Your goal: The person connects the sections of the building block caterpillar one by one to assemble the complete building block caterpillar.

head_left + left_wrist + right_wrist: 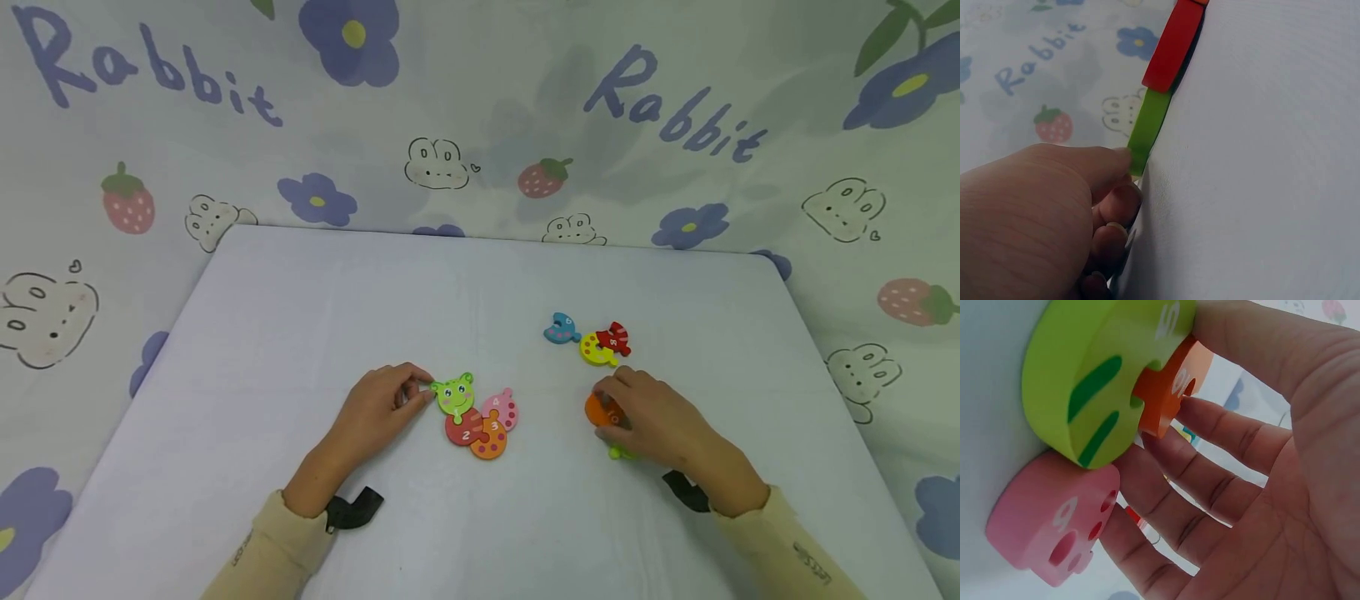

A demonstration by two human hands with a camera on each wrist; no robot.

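My left hand (384,410) pinches the edge of the green caterpillar-head puzzle piece (454,395), its thumb on the side in the left wrist view. Joined to that head are a red piece numbered 2 (462,427), an orange piece numbered 3 (489,439) and a pink piece numbered 4 (501,410). With thumb and fingertips my right hand (651,417) grips a striped green piece numbered 5 (1094,381). An orange piece numbered 10 (1166,387) meets its notch, between the fingers. A pink piece numbered 9 (1054,519) lies by the fingertips, hidden in the head view.
Beyond the right hand lie a blue piece (561,329), a yellow piece (596,350) and a red piece numbered 8 (615,339). All rest on a white-covered table (337,308). A patterned rabbit-and-flower cloth (495,108) rises behind it. Black wrist straps (356,509) show below the hands.
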